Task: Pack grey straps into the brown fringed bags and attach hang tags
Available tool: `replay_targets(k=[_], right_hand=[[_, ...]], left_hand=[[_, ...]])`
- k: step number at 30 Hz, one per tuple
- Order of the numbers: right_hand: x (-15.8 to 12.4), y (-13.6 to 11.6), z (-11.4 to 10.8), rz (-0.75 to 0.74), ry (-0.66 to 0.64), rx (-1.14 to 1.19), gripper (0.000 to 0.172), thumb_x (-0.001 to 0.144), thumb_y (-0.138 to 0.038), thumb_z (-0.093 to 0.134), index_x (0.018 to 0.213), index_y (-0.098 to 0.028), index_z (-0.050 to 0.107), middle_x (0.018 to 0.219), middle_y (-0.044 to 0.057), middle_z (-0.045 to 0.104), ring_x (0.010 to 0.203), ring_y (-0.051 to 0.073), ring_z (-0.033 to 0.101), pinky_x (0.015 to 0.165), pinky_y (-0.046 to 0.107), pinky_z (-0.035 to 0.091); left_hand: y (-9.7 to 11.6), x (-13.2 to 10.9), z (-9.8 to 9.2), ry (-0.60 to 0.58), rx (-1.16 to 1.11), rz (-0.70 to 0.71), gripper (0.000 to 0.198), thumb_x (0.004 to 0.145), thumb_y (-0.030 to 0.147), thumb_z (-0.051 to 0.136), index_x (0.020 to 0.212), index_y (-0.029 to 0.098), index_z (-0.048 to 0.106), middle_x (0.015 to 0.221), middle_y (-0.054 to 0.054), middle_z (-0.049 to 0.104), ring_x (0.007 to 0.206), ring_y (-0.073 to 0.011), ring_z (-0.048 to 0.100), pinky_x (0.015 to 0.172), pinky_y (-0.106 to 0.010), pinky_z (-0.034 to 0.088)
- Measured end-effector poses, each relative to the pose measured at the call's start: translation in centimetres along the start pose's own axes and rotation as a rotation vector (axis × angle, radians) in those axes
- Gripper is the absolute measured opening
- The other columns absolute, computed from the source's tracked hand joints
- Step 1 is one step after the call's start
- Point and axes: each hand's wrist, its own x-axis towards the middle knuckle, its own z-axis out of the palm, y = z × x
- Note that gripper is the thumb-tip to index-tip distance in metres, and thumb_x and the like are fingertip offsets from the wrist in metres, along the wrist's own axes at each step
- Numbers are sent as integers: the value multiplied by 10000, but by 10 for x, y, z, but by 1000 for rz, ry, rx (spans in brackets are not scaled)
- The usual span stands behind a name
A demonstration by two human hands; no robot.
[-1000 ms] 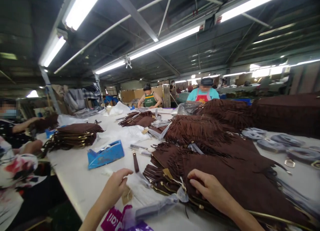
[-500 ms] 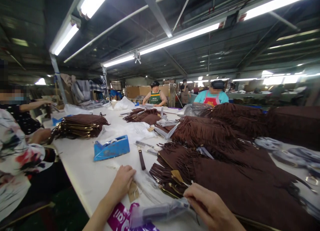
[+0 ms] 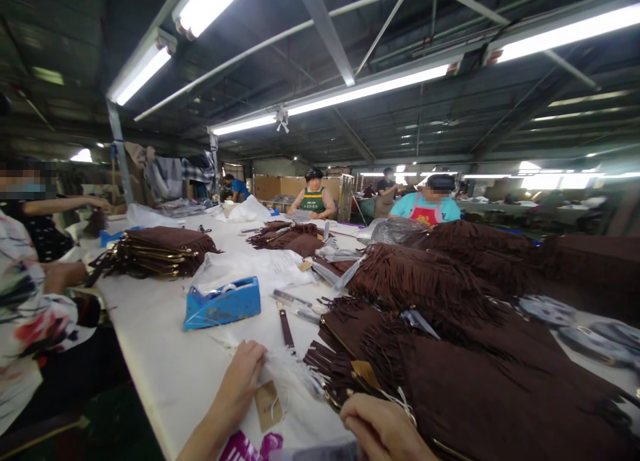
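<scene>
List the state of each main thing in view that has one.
Left hand: fingers bent, grip unclear
Right hand: fingers curled, grip unclear
Brown bags: piled
Tan tag: lying down, string attached
Tape dispenser: upright, roll fitted
White plastic: crumpled
Straps: coiled
Ceiling lights: lit

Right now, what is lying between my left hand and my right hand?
In the head view, a brown tag lies beside your left hand, and thin whitish plastic spreads from there toward your right hand.
</scene>
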Motion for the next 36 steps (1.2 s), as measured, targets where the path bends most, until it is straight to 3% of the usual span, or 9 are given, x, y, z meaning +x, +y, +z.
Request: replay_targets(k=[3, 5, 8, 10, 14, 22, 30, 32, 36], right_hand=[[19, -4, 2, 258, 52, 247, 247, 894, -339, 430, 801, -209, 618, 582, -28, 598, 469, 122, 524, 477, 209, 371], [33, -2, 4, 350, 126, 370, 278, 867, -399, 437, 837, -203, 631, 603, -24, 587, 442, 121, 480, 422, 210, 337], [56, -1, 2, 342, 297, 395, 301, 830, -424, 465, 848, -198, 662, 617, -14, 576, 516, 150, 516, 457, 225, 366], [69, -4, -1, 285, 338, 353, 272, 815, -381, 491, 838, -200, 693, 659, 2, 624, 616, 178, 579, 556, 244, 426], [87, -18, 2, 165, 229, 268, 221, 772, -233, 541, 856, -193, 742, 797, 29, 728, 757, 201, 643, 710, 254, 449], [97, -29, 24, 111, 74, -48, 239, 830, -99, 518, 817, -186, 741, 793, 30, 742, 731, 161, 647, 633, 222, 372], [77, -14, 9, 159, -51, -492, 216, 852, -99, 485, 819, -197, 674, 775, 58, 723, 698, 212, 650, 554, 288, 259], [71, -11, 6, 127, -27, -472, 212, 871, -125, 469, 807, -201, 656, 777, 52, 714, 720, 211, 646, 579, 278, 290], [69, -10, 11, 82, 94, -175, 214, 850, -126, 446, 855, -205, 645, 791, 24, 688, 756, 189, 627, 668, 256, 378]], left_hand=[[6, -3, -3, 26, -27, -10, 253, 908, 265, 348, 797, 223, 571, 847, -53, 634, 872, -236, 588, 1049, -531, 374], [10, -5, -4, 30, -50, 3, 257, 918, 263, 339, 813, 227, 571, 849, -49, 635, 875, -227, 593, 1073, -531, 358], [12, -7, -3, 4, -73, 43, 241, 916, 238, 344, 857, 231, 577, 862, -46, 644, 893, -216, 612, 1128, -541, 295], [12, -8, -2, -14, -75, 65, 238, 907, 216, 348, 874, 231, 583, 877, -49, 652, 906, -216, 623, 1144, -550, 271], [10, -8, -1, -14, -72, 93, 245, 900, 198, 352, 899, 233, 595, 892, -52, 661, 923, -218, 630, 1142, -532, 293], [8, -7, 0, -21, -39, 116, 240, 892, 164, 365, 880, 232, 594, 860, -34, 653, 885, -202, 633, 1146, -528, 287], [13, -4, 7, -112, 72, 121, 264, 841, 83, 360, 824, 218, 587, 855, -43, 629, 884, -200, 613, 1128, -504, 299], [15, -3, 7, -75, 54, 96, 253, 844, 95, 363, 823, 216, 584, 850, -45, 626, 878, -205, 613, 1128, -511, 294], [19, -4, 4, 90, -51, 62, 265, 907, 179, 332, 875, 216, 592, 869, -58, 631, 894, -220, 613, 1060, -486, 398]])
